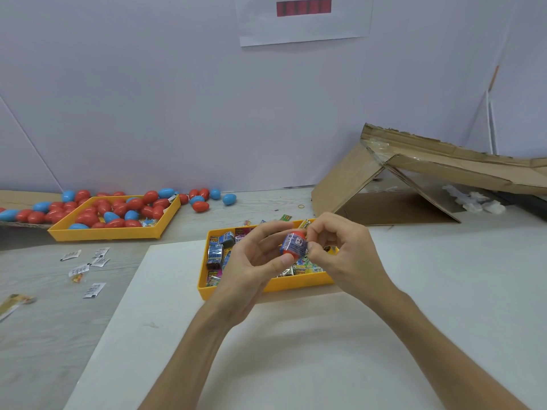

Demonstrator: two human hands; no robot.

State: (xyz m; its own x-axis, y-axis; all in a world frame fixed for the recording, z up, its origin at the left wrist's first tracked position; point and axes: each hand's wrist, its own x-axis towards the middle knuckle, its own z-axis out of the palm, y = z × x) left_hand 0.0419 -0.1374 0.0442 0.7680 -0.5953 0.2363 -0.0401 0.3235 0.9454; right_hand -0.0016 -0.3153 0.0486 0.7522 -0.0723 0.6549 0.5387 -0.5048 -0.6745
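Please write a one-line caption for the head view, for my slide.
Left hand and right hand hold a red egg in a blue wrapper above a yellow tray of packets.

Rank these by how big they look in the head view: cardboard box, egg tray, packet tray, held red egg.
1. Cardboard box
2-3. Egg tray and packet tray: look alike; the packet tray sits nearer and is partly covered, so unranked.
4. Red egg

Packing workbench: yellow trays (114, 233) of plastic eggs (134, 204), cardboard box (414, 184).
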